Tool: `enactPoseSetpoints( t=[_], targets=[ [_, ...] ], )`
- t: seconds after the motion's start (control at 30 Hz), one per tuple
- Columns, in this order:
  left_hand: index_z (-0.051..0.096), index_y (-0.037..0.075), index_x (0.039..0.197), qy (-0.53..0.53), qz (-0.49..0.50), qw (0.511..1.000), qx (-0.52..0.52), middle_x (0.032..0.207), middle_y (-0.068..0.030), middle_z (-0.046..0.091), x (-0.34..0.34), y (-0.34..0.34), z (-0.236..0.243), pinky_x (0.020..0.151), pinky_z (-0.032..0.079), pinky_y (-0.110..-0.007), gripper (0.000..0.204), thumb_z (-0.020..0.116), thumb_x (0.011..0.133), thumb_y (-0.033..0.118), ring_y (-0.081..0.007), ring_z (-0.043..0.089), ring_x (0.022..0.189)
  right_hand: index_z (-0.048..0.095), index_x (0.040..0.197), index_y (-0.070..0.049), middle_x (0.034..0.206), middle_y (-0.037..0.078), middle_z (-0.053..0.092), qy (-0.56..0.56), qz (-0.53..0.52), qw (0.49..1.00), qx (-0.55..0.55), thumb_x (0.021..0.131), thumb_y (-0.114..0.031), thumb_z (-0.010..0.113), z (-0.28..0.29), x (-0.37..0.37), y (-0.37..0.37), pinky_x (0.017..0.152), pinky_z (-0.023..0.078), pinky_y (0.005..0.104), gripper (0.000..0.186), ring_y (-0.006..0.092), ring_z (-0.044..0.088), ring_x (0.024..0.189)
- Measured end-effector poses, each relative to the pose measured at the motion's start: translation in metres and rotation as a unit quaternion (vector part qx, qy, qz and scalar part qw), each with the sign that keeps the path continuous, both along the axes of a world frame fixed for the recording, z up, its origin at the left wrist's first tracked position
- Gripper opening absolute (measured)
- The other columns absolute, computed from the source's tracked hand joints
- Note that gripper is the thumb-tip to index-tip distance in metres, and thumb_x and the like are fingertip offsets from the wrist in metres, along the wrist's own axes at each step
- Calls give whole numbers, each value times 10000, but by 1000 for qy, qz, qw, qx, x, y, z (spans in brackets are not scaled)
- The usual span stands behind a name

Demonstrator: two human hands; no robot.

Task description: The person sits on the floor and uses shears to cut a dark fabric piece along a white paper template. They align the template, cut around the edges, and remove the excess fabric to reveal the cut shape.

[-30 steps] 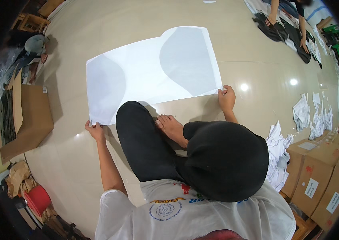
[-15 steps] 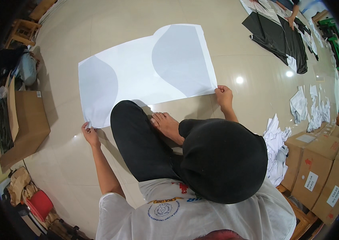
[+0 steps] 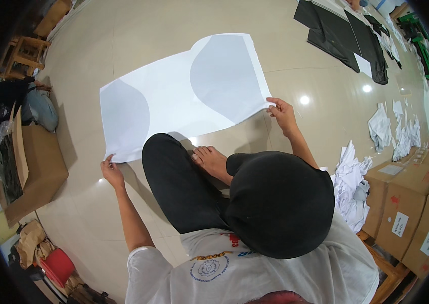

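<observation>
A wide white cloth panel [image 3: 169,96] with rounded grey areas at both ends lies spread on the floor in front of me. Its near left corner is pinched by my left hand [image 3: 112,171]. My right hand [image 3: 282,115] grips the near right corner between thumb and fingers, and the edge there is lifted and curled. Between the two hands, the near edge passes just beyond my bent black-trousered knee [image 3: 161,152] and my bare foot [image 3: 212,161].
An open cardboard box [image 3: 42,162] stands at left, below a wooden stool [image 3: 26,53]. Black cloth pieces [image 3: 331,38] lie at far right, near another person's partly visible hand [image 3: 354,4]. White scraps [image 3: 351,187] are heaped beside closed cartons [image 3: 401,202] on the right.
My right hand has moved slightly up and inward with its corner, curling the near edge. My left hand has shifted slightly down and left. The other person's hand has mostly left view.
</observation>
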State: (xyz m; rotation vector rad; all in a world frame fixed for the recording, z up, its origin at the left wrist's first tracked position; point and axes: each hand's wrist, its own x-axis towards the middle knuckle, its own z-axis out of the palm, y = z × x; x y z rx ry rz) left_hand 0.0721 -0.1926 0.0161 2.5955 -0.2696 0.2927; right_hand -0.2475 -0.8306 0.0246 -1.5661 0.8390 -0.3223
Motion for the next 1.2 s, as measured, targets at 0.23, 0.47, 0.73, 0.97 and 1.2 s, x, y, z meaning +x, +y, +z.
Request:
enactPoseSetpoints(
  t=[0.23,0.47,0.73,0.97,1.2],
  targets=[
    [656,-37,1293,-31,40,998,-43,1200,-167,615,58,-20,46,1014,526,-428,304,581,1125,206,-308,632,1136,783,1274,-48,975,82,787,33,27,979,-200,930,-25,705,47,17,-18,726,544,261,353,104,642,771],
    [570,-65,1435,-109,23,977,-183,1427,-183,601,48,-26,73,1149,440,-386,406,458,1174,227,-281,599,1304,784,1108,-36,1079,81,761,6,8,957,-290,899,37,734,63,0,-1,786,564,318,227,200,703,929],
    [607,-56,1334,-61,59,963,-254,1367,-176,678,24,42,112,1128,478,-399,397,374,1197,235,-249,648,1269,748,1088,-18,1154,96,763,-68,58,958,-274,903,32,756,78,-24,37,864,572,346,192,206,708,1070],
    [620,-62,1127,-68,41,978,-190,986,-81,668,89,34,107,843,530,-321,329,549,1157,258,-150,605,908,769,1050,-22,843,114,746,26,70,978,-193,971,-174,777,39,44,3,714,542,346,172,186,660,751],
    [688,-74,1108,34,40,990,-132,919,-76,691,158,17,63,768,509,-337,428,633,1114,351,-143,577,830,799,980,-9,852,176,783,103,94,957,-256,909,-370,843,-13,144,-27,718,582,393,370,289,746,747]
  ],
)
